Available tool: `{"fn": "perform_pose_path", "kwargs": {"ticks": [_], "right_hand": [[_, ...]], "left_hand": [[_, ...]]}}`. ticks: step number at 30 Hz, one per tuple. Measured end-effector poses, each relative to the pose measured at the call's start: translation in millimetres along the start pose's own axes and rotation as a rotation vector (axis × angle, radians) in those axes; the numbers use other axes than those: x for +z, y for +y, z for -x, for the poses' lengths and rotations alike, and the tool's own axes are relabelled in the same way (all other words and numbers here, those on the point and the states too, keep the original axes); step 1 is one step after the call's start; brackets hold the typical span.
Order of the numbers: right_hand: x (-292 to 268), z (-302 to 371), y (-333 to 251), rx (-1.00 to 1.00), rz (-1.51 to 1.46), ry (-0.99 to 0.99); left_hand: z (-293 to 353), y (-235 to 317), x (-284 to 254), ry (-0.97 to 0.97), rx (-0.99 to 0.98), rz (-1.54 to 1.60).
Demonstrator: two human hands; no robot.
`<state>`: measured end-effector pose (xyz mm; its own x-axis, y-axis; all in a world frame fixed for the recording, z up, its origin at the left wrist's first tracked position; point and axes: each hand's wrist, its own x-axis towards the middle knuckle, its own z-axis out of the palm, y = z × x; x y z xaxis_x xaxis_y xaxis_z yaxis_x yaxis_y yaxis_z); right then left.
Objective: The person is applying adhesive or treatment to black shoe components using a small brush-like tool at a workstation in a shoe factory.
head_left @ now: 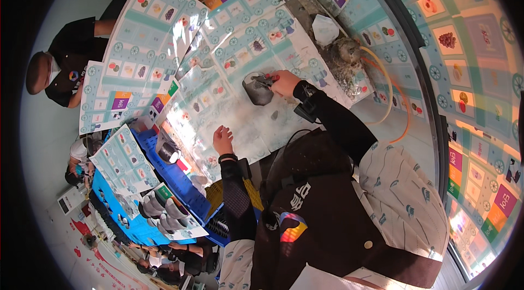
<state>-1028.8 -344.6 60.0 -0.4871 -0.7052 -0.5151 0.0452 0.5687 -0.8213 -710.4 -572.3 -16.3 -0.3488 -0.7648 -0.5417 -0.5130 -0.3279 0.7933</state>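
Observation:
On the sheet-covered worktable (248,129) lies a dark grey, rounded shell-like piece (257,93), with a paler patch near its top. My right hand (285,83) is closed round a small dark hand tool (266,79) with a bit of red by the fingers. The tool's front end is over the grey piece; whether it touches cannot be told. My left hand (222,140) hovers by the table's near left part, its fingers loosely bent and apart, holding nothing.
A blue crate (188,194) with a dark cylindrical object (168,151) stands at the left. Beyond it, several grey shell pieces (164,211) rest on a printed board. Hoses (390,90) hang at the right. A co-worker (71,74) is at the far left; others are at lower left.

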Motion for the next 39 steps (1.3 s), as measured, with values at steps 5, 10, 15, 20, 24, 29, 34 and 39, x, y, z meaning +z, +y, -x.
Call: {"fn": "perform_pose_path", "kwargs": {"ticks": [5, 10, 15, 20, 24, 29, 34, 39], "right_hand": [[-9.1, -3.5, 4.9, -0.029, 0.248, -0.23], [-22.3, 9.8, -4.7, -0.028, 0.113, -0.071], [-22.7, 9.1, -10.6, 0.028, 0.1, -0.158], [-20.6, 5.8, 2.7, 0.056, 0.112, -0.215], [-15.5, 9.3, 10.7, 0.0, 0.01, -0.055], [-15.6, 10.3, 9.9, 0.059, 0.068, -0.167], [-17.7, 12.0, 9.2, -0.078, 0.203, -0.035], [-17.8, 13.5, 9.6, -0.08, 0.123, -0.103]], "left_hand": [[5.8, 11.0, 18.3, 0.001, 0.002, 0.031], [5.7, 31.9, 36.9, 0.019, 0.03, 0.027], [10.4, 43.8, 45.6, 0.02, 0.036, 0.026], [16.5, 39.6, 39.8, 0.032, 0.001, -0.011], [21.8, 31.6, 33.2, 0.029, -0.007, 0.002], [26.3, 28.2, 28.6, 0.05, -0.044, -0.006], [28.8, 28.4, 27.5, 0.027, -0.021, 0.017], [30.9, 25.7, 28.5, 0.006, -0.025, 0.031]]}}
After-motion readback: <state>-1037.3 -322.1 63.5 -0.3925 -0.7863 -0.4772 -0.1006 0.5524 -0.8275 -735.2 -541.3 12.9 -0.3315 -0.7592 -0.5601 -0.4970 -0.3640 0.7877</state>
